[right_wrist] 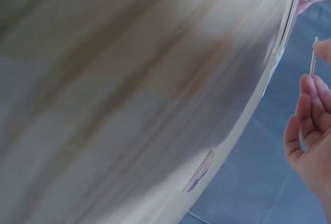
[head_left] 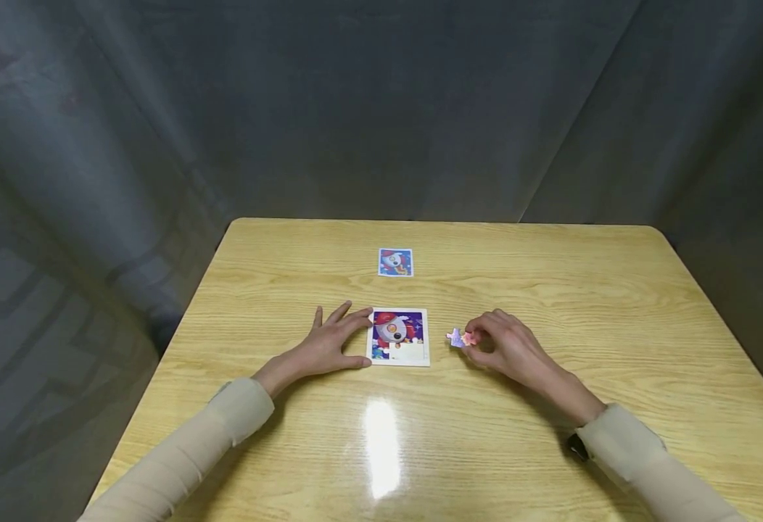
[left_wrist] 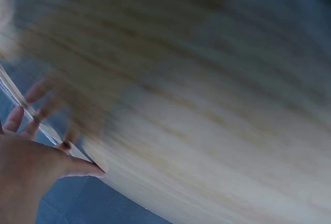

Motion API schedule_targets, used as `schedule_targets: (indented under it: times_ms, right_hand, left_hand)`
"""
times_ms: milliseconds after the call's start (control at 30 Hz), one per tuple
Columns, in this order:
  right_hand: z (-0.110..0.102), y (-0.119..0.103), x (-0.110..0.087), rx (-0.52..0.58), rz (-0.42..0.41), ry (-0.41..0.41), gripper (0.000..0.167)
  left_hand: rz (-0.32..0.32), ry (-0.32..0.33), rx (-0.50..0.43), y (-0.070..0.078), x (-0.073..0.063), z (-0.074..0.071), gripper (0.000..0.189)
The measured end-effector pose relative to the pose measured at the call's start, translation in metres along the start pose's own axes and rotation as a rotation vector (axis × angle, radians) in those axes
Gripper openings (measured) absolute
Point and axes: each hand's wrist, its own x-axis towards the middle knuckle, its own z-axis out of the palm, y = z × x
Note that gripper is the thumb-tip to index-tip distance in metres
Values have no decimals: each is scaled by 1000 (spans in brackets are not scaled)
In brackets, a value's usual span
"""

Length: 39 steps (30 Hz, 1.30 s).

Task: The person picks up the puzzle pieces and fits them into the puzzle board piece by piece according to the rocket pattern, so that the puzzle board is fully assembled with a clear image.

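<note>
A white-framed jigsaw board (head_left: 424,337) lies on the table, its picture of a white animal in red on purple partly filled. At the lower right of the frame a pale bare area shows. My left hand (head_left: 329,342) rests at the board's left edge, fingers spread and thumb at the lower corner. To the right of the board, my right hand (head_left: 508,346) pinches a jigsaw piece (head_left: 468,338) with pink and orange colours between thumb and fingertips. In the right wrist view that piece (right_wrist: 313,61) appears edge-on, above the tabletop. A purple jigsaw piece (head_left: 455,338) shows just left of it.
Beyond the board lies a small picture card (head_left: 396,262) with a similar animal design. The wooden table (head_left: 551,275) has grey curtains (head_left: 381,109) behind it and at both sides. A bright reflection shows on the near tabletop.
</note>
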Motion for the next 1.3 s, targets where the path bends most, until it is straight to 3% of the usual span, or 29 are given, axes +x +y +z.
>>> schedule_targets:
  times_ms: [600,1300]
  right_hand:
    - [20,-17,18,45,-79,-2,31]
    - [40,-41,40,51,-53,-179,33]
  left_hand:
    - [0,-1,-13,0,0,0,70]
    - [-7,-12,-6,1,0,-1,72]
